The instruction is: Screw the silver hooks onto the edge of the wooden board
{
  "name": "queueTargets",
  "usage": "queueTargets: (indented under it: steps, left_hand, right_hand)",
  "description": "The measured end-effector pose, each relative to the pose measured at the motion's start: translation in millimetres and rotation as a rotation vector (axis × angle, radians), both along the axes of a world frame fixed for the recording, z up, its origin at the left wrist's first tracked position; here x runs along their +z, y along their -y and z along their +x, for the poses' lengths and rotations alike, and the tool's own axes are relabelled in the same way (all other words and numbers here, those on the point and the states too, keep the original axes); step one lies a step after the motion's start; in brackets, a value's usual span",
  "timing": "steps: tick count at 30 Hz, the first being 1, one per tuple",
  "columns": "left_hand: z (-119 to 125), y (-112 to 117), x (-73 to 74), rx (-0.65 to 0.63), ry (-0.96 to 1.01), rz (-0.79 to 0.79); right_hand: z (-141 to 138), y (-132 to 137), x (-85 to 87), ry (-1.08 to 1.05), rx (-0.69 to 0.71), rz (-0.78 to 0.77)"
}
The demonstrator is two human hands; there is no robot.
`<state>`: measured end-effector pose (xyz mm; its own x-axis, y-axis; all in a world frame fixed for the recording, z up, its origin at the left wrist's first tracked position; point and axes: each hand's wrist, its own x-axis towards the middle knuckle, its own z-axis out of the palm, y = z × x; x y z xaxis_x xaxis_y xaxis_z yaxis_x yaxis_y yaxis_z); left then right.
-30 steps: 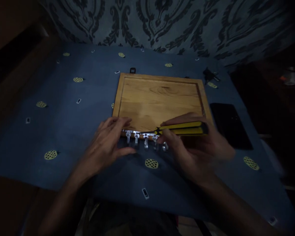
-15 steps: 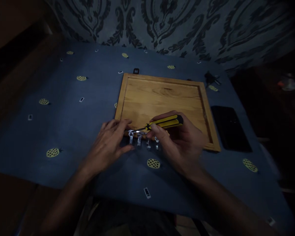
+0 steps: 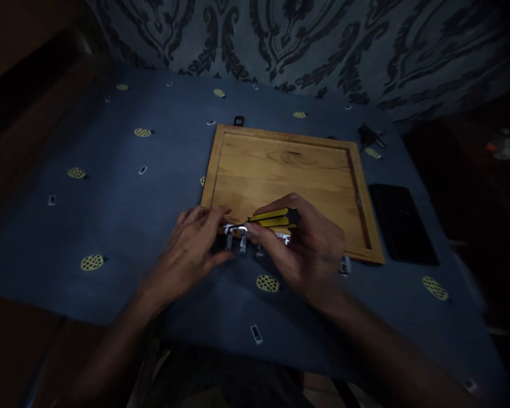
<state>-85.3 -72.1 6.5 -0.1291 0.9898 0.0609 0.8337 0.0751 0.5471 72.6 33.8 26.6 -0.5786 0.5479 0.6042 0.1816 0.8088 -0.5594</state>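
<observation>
A shallow wooden framed board lies on the cloth, with a shiny metal hook rail along its near edge. Several small hooks stick out toward me. My left hand grips the board's near left corner, fingers over the frame and thumb beside the leftmost hook. In my right hand is a yellow and black screwdriver, pinched between thumb and fingers and slanted. Its shaft points left to the rail's left end by my left fingertips. The tip is too small and dark to make out clearly.
A black phone-like slab lies right of the board. Behind it sits a dark object with metal prongs, perhaps keys. A black loop shows at the board's far edge. Blue patterned cloth covers the table, against a patterned backdrop.
The screwdriver handle has shifted left and dropped flatter, and my right hand has moved slightly with it. My left hand stays in place on the board. The whole view has shifted a little.
</observation>
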Motion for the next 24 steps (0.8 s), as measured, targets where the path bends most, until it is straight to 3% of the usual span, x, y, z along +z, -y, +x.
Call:
queueTargets:
  steps: [6, 10, 14, 19, 24]
  left_hand:
    - [-0.7, -0.5, 0.4, -0.008, -0.015, 0.014]
    - [-0.7, -0.2, -0.2, -0.004, -0.012, 0.012]
    - [-0.9, 0.0, -0.8, -0.01, -0.003, 0.007]
    - [-1.1, -0.4, 0.1, -0.014, 0.027, -0.007]
    - [-0.2, -0.8, 0.3, -0.004, 0.028, -0.021]
  right_hand:
    - [-2.0, 0.6, -2.5, 0.006, -0.042, 0.039]
    - [6.0, 1.7, -5.0, -0.053, -0.013, -0.076]
    - [15.9, 4.0, -3.8, -0.177, -0.073, -0.076]
    - [17.8, 4.4, -5.7, -0.125, -0.034, -0.227]
    - [14.7, 5.6, -12.3, -0.131, -0.021, -0.244]
